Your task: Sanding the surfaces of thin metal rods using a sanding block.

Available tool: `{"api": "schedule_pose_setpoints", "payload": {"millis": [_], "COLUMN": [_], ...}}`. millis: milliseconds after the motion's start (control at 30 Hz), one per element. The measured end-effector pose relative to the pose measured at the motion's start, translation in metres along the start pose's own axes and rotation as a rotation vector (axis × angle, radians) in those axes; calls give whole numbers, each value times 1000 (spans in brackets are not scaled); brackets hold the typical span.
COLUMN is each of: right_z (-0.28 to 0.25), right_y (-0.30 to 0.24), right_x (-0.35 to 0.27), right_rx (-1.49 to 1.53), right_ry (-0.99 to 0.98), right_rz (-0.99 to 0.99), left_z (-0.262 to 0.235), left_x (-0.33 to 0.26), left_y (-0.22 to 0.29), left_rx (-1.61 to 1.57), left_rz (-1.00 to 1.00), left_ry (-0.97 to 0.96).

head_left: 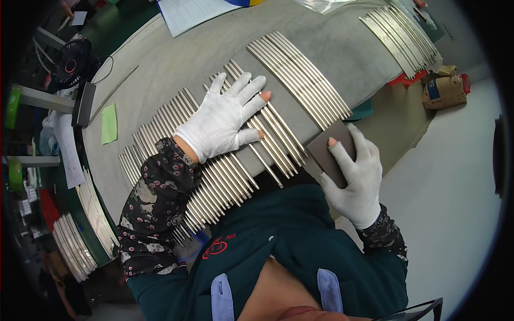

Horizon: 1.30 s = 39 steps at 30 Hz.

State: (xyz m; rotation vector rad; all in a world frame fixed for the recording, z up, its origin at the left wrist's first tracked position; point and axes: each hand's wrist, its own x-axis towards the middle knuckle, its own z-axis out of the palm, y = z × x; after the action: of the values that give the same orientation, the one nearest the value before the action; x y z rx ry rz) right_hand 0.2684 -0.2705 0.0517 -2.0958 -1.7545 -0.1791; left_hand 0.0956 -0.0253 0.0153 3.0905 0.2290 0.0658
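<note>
The left hand (227,117), gloved in white, lies flat with fingers spread on a row of thin metal rods (214,160) laid side by side across the grey counter (176,59). The right hand (356,176) grips a dark abrasive pad (327,150) just off the near ends of those rods (bare fingertips poke through both gloves). Judging from this, the pad is for rubbing the rods; to do it well, the flat palm should pin the row so nothing rolls, with pad strokes running along each rod. Another rod bundle (300,77) lies just beyond the pinned row.
</note>
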Motion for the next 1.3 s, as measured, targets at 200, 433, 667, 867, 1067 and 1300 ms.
{"api": "schedule_pose_setpoints", "payload": {"millis": [200, 433, 667, 867, 1067, 1300], "right_z": [22, 18, 33, 20, 20, 0], "right_y": [-16, -11, -21, -17, -9, 9], "right_x": [24, 7, 40, 20, 16, -5], "right_rx": [-60, -28, -70, -84, -18, 26], "right_ry": [-42, -62, -15, -50, -54, 14], "right_rz": [-9, 3, -34, -54, -36, 44], "left_z": [-1, -2, -6, -6, -6, -7], "left_x": [-2, -5, -11, -13, -11, -6], "left_y": [0, 0, 2, 4, 0, 2], "left_rx": [-24, -62, -71, -75, -85, -66], "left_rz": [-2, -18, -23, -48, -54, -34], "left_ry": [5, -7, -6, -22, -20, -23]}}
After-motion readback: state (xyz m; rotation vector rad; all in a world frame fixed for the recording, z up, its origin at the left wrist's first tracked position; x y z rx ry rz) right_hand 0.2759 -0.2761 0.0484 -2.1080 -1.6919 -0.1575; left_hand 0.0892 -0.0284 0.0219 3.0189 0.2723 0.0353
